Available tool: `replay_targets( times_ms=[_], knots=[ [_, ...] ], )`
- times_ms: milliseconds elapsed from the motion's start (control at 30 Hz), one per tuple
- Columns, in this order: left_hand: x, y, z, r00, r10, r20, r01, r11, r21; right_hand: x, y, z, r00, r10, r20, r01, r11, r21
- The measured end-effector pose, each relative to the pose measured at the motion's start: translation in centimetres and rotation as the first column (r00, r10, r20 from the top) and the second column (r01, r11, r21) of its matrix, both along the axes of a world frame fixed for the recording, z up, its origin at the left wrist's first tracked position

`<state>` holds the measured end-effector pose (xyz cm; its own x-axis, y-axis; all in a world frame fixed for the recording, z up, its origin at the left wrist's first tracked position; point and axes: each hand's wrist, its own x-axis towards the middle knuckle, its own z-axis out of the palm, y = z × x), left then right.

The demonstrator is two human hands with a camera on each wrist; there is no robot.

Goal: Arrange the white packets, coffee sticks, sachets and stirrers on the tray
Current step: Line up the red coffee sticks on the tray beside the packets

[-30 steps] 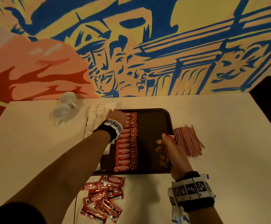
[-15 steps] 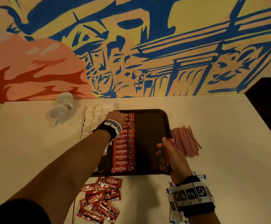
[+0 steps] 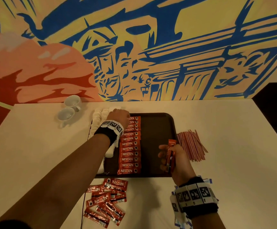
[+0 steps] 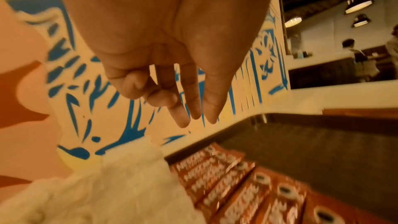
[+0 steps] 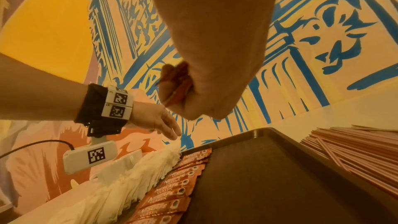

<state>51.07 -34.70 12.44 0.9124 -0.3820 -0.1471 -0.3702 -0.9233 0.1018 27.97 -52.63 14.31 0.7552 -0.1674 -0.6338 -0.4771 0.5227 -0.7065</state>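
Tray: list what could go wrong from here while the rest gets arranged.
1. The left hand hovers over the far end of the white packets; a brush could topple that row onto the coffee sticks.
2. The right hand holds several sachets over the tray; one may slip out.
3. The stirrers lie loose beside the tray and could scatter.

The dark brown rectangular plastic tray [image 3: 157, 128] looks smooth with a dull sheen. The orange-red coffee sticks [image 3: 131, 154] in a row have a satiny printed film; the loose red foil sachets [image 3: 108, 202] gleam, crinkled. White packets [image 5: 120, 185] look soft, papery, matt. Two white cups [image 3: 68, 109] appear glazed.
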Motion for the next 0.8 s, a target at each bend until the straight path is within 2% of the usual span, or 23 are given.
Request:
replay_targets(
  times_ms=[100,200,400,500,600,700,800],
  knots=[
    [-1.9,1.3,2.7,0.995,0.101,-0.018,-0.103,0.976,-0.193,-0.1,0.9,1.1,1.000,0.014,0.026,-0.014,1.000,0.012],
    [-4.9,2.7,5.4,0.986,0.160,-0.045,-0.165,0.916,-0.366,-0.6,1.9,2.2,0.998,0.008,0.068,-0.011,0.999,0.042],
    [-12.3,5.1,9.2,0.984,0.106,-0.141,-0.173,0.743,-0.647,-3.2,3.7,3.6,0.983,-0.017,0.185,-0.007,0.992,0.128],
    [-16.7,5.7,9.6,0.980,0.040,-0.194,-0.167,0.696,-0.698,-5.0,4.8,4.2,0.975,-0.008,0.221,-0.022,0.991,0.133],
    [-20.9,6.1,9.2,0.965,-0.031,-0.261,-0.169,0.685,-0.708,-6.4,6.0,4.3,0.971,0.004,0.239,-0.029,0.995,0.100],
    [-23.9,6.6,8.2,0.940,-0.128,-0.315,-0.156,0.661,-0.734,-7.5,7.4,4.7,0.968,-0.002,0.251,-0.020,0.996,0.086],
    [-26.0,6.9,7.5,0.912,-0.150,-0.381,-0.208,0.633,-0.746,-8.3,8.7,5.2,0.963,-0.009,0.270,-0.019,0.995,0.101]
  ],
)
